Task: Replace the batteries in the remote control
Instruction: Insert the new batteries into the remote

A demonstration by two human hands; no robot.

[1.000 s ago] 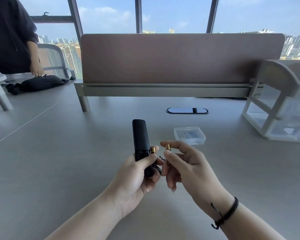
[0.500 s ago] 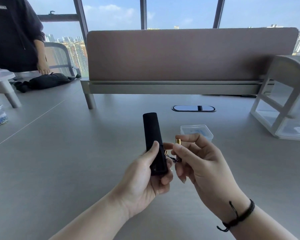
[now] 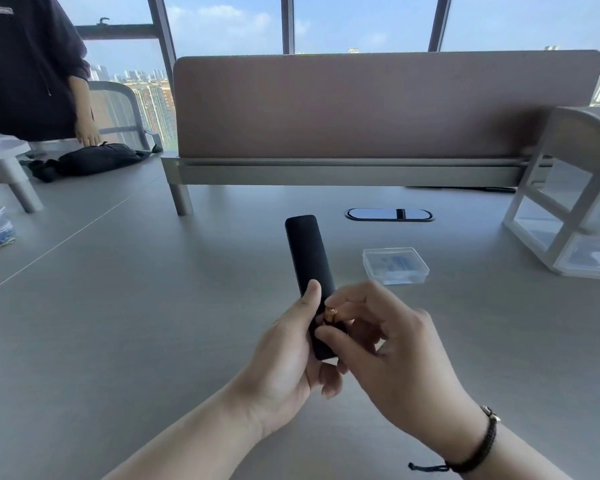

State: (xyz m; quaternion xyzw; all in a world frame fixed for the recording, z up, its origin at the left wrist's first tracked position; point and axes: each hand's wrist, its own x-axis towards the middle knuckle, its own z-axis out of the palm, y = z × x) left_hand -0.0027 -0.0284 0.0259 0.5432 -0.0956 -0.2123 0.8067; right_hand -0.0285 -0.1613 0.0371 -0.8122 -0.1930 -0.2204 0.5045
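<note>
A slim black remote control [image 3: 307, 258] is held upright above the grey table, its lower end wrapped by my left hand [image 3: 288, 362], thumb lying on its face. My right hand [image 3: 388, 344] pinches a gold-ended battery [image 3: 330, 314] between thumb and fingers, right against the remote's lower right side. The remote's bottom part and any battery compartment are hidden behind my fingers.
A small clear plastic box [image 3: 395, 265] lies on the table [image 3: 153, 323] to the right of the remote. A white drawer unit [image 3: 568, 216] stands at the right, a brown divider panel [image 3: 378, 105] behind. A person [image 3: 28, 67] stands far left beside a black bag [image 3: 97, 160].
My right hand has brought the battery left and down, from apart to against the remote's lower side. The left hand has tilted the remote slightly and kept its grip.
</note>
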